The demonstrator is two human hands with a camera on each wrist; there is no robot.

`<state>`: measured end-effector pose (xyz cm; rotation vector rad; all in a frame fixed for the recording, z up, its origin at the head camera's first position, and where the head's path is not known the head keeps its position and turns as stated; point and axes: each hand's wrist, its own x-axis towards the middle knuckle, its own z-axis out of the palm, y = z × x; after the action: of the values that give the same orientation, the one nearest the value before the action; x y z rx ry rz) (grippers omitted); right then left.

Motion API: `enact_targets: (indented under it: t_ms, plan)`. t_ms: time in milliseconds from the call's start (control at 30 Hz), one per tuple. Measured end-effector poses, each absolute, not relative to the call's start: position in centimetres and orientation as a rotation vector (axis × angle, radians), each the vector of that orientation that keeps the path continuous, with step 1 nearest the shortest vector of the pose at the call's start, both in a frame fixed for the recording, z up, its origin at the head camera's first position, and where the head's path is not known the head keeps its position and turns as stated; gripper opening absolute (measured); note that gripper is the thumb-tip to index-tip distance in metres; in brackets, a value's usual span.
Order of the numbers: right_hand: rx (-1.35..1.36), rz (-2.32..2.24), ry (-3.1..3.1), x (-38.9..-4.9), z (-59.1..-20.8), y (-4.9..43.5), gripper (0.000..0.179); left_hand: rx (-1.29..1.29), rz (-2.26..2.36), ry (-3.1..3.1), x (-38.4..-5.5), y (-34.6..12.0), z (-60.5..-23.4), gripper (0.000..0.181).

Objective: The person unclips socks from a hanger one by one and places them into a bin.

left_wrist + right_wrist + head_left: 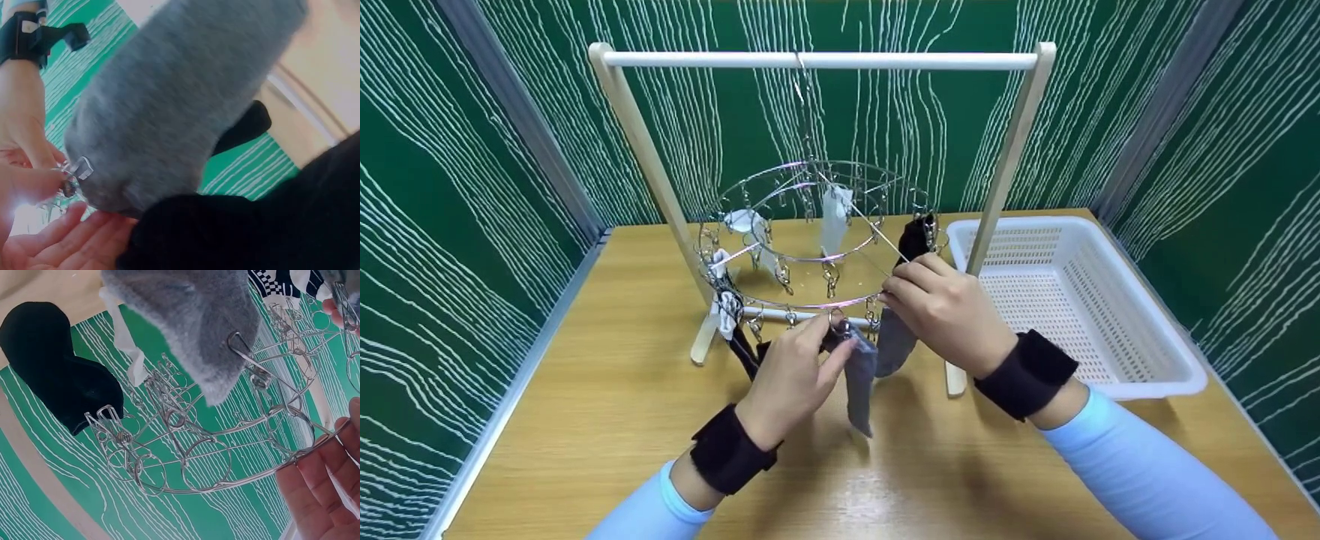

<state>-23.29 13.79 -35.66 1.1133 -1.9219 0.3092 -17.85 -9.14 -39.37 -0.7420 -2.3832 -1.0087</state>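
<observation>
A round metal clip hanger [840, 305] hangs from a white bar. At its front my left hand [791, 367] pinches a metal clip [81, 169] between thumb and fingers, with a grey sock [861, 386] at the clip. That sock fills much of the left wrist view. My right hand [945, 307] holds the hanger's outer ring, its fingers [320, 489] curled over the wire. Beside it another grey sock [197, 326] hangs from a clip. A black sock [62, 360] hangs farther along the ring.
White pieces of cloth [834, 217] and a black-and-white patterned sock [727, 311] hang on the far and left sides. The wooden stand [1009, 157] straddles the hanger. At right, a white plastic basket [1140, 285] sits on the wooden table [607, 435].
</observation>
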Motion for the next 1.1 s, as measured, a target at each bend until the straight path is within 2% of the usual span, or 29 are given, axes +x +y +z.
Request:
enact_targets:
  t_ms: [533,767,1100]
  plan:
    - [1.051,0.378,-1.96,-22.3,-36.4,14.5,0.01,-0.658,-1.14,-2.271,-18.0,-8.2,-38.8,0.017]
    - [0.915,0.464,-2.01,-20.5,-37.9,14.8,0.025,-0.669,-1.166,-2.24,-18.5,-8.2,-38.8,0.015]
    - [0.864,0.675,-2.19,-18.8,-40.9,14.3,0.04,-0.68,-1.142,-2.231,-18.6,-8.2,-38.9,0.016]
